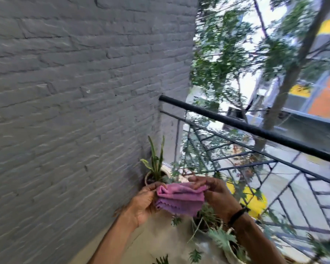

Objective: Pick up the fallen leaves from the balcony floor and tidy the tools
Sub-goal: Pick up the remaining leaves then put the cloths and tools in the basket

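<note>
The pink cloth (180, 198) hangs folded between both hands, its long side running left to right. The left hand (144, 203) pinches its left end, the right hand (215, 193) pinches its right end, above the potted plants (155, 168) near the railing (255, 128).

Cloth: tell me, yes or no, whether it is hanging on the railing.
No, the cloth is held folded between the left hand and right hand, below the railing and apart from it.
</note>
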Action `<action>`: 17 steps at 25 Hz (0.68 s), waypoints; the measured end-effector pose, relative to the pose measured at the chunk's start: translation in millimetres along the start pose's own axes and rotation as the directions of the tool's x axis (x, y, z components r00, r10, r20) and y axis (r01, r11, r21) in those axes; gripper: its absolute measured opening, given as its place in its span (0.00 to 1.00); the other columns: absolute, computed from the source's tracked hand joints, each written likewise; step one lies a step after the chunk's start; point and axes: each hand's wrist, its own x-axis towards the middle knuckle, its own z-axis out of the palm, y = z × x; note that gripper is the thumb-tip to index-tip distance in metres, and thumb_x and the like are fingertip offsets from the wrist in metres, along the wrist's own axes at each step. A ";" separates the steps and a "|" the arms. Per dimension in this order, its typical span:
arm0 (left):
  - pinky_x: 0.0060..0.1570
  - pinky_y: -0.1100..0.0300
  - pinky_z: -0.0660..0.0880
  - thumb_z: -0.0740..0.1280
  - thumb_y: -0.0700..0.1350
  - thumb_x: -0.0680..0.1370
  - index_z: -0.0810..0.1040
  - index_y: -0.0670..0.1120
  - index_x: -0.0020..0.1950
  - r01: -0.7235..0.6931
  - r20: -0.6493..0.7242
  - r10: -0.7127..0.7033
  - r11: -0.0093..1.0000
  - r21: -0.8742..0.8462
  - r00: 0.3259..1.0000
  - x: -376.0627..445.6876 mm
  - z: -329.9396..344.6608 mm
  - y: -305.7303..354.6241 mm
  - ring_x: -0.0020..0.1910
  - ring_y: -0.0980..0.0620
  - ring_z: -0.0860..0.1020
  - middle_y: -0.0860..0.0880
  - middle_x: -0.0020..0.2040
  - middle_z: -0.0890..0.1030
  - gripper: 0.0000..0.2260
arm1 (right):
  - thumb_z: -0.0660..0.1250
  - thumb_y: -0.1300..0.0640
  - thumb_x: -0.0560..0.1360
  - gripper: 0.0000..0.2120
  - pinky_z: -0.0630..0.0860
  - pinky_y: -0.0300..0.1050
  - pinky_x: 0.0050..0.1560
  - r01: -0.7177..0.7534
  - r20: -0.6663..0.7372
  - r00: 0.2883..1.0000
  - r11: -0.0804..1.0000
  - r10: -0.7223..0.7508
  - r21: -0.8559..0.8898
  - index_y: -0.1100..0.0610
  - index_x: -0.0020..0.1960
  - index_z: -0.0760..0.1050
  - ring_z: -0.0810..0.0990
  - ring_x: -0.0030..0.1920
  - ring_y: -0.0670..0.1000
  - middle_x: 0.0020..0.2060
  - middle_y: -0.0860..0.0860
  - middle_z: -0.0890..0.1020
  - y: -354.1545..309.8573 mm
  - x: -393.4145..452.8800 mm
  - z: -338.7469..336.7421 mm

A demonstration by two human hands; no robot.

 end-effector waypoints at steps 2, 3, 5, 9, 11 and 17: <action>0.22 0.62 0.75 0.64 0.33 0.73 0.84 0.40 0.34 0.046 0.070 -0.045 0.999 -0.006 0.997 12.0 20.4 -3.4 0.23 0.49 0.76 0.41 0.31 0.79 0.11 | 0.85 0.54 0.57 0.18 0.79 0.54 0.52 -0.039 -0.061 0.997 0.996 0.043 0.076 0.62 0.40 0.83 0.81 0.52 0.62 0.53 0.67 0.81 -11.5 -31.9 -7.8; 0.23 0.61 0.76 0.63 0.33 0.74 0.84 0.39 0.35 0.068 0.110 -0.069 0.998 0.008 0.992 14.3 32.9 -6.3 0.24 0.48 0.77 0.40 0.32 0.80 0.12 | 0.86 0.52 0.57 0.20 0.80 0.52 0.46 -0.049 -0.107 0.993 0.995 0.058 0.089 0.61 0.40 0.83 0.81 0.48 0.60 0.49 0.67 0.82 -14.3 -49.7 -12.0; 0.24 0.60 0.76 0.60 0.30 0.78 0.82 0.39 0.33 0.112 0.176 -0.128 0.989 0.101 0.976 14.6 55.3 -18.0 0.24 0.49 0.77 0.41 0.31 0.79 0.17 | 0.86 0.48 0.56 0.23 0.77 0.52 0.44 -0.063 -0.266 0.961 0.996 0.077 0.061 0.61 0.41 0.83 0.79 0.44 0.58 0.43 0.65 0.82 -13.6 -88.8 -20.3; 0.28 0.56 0.78 0.54 0.23 0.76 0.81 0.41 0.33 0.136 0.319 -0.284 0.900 0.414 0.904 -1.4 87.9 -63.7 0.29 0.49 0.79 0.40 0.36 0.80 0.22 | 0.81 0.55 0.61 0.13 0.78 0.49 0.46 -0.023 -0.558 0.829 1.000 0.019 0.000 0.62 0.39 0.83 0.80 0.43 0.58 0.42 0.65 0.83 1.0 -174.5 -29.0; 0.29 0.54 0.80 0.53 0.23 0.74 0.80 0.39 0.34 0.174 0.334 -0.386 0.836 0.520 0.860 -11.7 100.1 -98.0 0.34 0.44 0.81 0.38 0.39 0.81 0.21 | 0.73 0.63 0.65 0.03 0.79 0.45 0.40 -0.032 -0.635 0.771 0.999 0.046 0.034 0.62 0.38 0.82 0.82 0.39 0.54 0.38 0.59 0.84 -1.5 -223.6 -20.9; 0.47 0.47 0.83 0.57 0.31 0.75 0.84 0.37 0.44 0.277 0.384 -0.630 0.699 0.659 0.675 -63.2 161.9 -189.5 0.43 0.43 0.81 0.36 0.45 0.80 0.15 | 0.57 0.74 0.71 0.15 0.73 0.50 0.42 -0.087 -0.895 0.374 0.970 0.245 0.229 0.67 0.34 0.80 0.78 0.42 0.60 0.39 0.63 0.82 -4.1 -362.3 -29.2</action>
